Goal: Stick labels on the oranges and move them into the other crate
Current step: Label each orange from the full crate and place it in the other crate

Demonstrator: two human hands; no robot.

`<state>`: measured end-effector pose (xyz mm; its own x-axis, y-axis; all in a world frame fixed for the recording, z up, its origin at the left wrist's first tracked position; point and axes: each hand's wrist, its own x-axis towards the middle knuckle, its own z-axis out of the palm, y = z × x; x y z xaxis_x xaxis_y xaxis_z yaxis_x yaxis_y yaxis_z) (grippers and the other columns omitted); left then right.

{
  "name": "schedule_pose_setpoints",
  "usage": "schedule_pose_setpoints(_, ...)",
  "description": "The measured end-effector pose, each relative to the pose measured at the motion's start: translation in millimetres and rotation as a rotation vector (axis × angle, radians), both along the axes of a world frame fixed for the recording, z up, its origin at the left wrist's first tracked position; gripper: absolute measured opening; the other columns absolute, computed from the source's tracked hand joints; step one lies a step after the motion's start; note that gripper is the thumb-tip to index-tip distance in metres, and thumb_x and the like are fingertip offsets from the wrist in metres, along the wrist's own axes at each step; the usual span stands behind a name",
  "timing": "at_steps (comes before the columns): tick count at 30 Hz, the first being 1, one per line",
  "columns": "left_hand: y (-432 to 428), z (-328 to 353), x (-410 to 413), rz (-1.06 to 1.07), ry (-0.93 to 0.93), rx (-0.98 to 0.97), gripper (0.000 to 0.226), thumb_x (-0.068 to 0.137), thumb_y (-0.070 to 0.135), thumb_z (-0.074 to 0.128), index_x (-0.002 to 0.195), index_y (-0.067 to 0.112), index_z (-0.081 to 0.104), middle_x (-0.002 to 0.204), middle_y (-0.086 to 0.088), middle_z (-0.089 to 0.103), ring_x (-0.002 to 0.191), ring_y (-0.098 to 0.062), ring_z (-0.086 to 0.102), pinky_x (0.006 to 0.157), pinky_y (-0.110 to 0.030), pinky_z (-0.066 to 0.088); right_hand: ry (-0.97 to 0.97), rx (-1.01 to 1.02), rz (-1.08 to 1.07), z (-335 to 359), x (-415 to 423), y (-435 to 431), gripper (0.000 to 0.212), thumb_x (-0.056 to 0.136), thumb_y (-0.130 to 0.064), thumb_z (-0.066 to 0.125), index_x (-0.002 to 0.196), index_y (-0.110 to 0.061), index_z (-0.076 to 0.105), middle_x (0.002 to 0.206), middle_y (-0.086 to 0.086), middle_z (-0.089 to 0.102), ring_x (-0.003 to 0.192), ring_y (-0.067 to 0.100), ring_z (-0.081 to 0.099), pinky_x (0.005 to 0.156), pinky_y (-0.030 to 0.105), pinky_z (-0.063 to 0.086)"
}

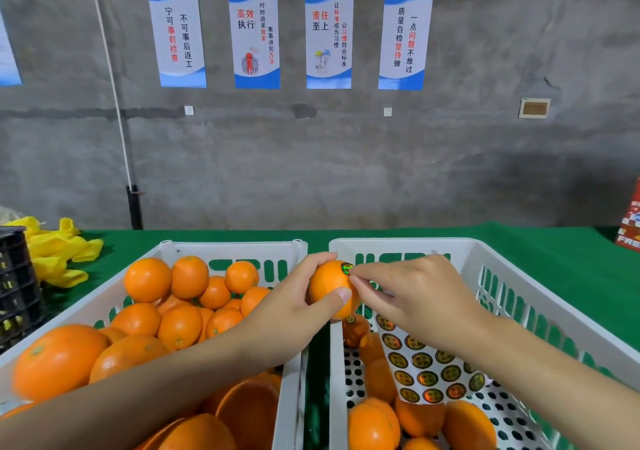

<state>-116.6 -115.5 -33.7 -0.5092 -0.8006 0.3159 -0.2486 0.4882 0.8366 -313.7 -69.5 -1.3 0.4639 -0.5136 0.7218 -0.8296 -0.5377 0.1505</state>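
Observation:
My left hand (292,306) grips an orange (330,285) in the air above the gap between two white crates. A round green label (346,268) sits on its top right side. My right hand (412,297) touches that label with its fingertips, the fingers bent. The left crate (228,249) is heaped with several unlabelled oranges (180,325). In the right crate (408,245) lie several oranges (420,418) and a sheet of round labels (427,370).
Both crates stand on a green tabletop (540,252) against a grey wall. Yellow mesh bags (60,252) and a black crate (15,287) are at the far left. A red box (630,228) stands at the right edge.

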Motion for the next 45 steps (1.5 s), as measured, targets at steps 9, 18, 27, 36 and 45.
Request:
schedule_pose_setpoints(9,1,1,0,0.016,-0.029,-0.042,0.066,0.085,0.062,0.049,0.145,0.052,0.025,0.138,0.021,0.046,0.125,-0.003,0.052,0.106,-0.028,0.049,-0.161,0.104,0.033,4,4,6,0.041,0.093,-0.035,0.044,0.122,-0.023,0.069,0.045,-0.022,0.029,0.037,-0.001,0.032,0.046,0.005,0.022)
schedule_pose_setpoints(18,1,-1,0,0.025,-0.090,-0.043,0.059,0.096,0.051,0.052,0.147,0.052,0.023,0.143,0.018,0.043,0.125,-0.004,0.052,0.104,-0.026,0.049,-0.157,0.219,-0.069,1,-1,2,0.039,0.091,-0.034,0.044,0.119,-0.030,0.070,0.043,-0.021,0.037,0.040,-0.001,0.040,0.046,0.016,0.030)
schedule_pose_setpoints(27,8,16,0,-0.154,-0.481,-0.380,0.065,0.087,0.053,0.070,0.135,0.065,0.027,0.137,0.042,0.032,0.128,0.009,0.040,0.101,-0.015,0.043,-0.391,0.043,-0.274,15,-15,-5,0.019,0.093,-0.016,0.055,0.097,-0.020,0.073,0.036,-0.010,0.037,0.035,0.004,0.037,0.045,0.020,0.022)
schedule_pose_setpoints(36,6,17,-2,-0.269,-0.612,-0.317,0.023,0.099,0.038,0.057,0.120,0.039,0.067,0.102,0.043,0.057,0.108,0.017,0.052,0.086,-0.002,0.038,-0.397,0.034,-0.315,13,-15,-4,0.025,0.090,-0.023,0.049,0.096,-0.018,0.073,0.039,-0.012,0.038,0.037,0.003,0.039,0.044,0.019,0.028)
schedule_pose_setpoints(45,5,6,1,-0.019,-0.333,-0.149,0.063,0.075,0.078,0.059,0.132,0.054,0.046,0.133,0.034,0.050,0.124,0.020,0.042,0.110,-0.025,0.041,-0.633,0.337,0.055,9,-7,-8,0.022,0.103,-0.031,0.045,0.111,-0.035,0.065,0.070,-0.025,0.064,0.062,-0.004,0.057,0.057,0.011,0.040)
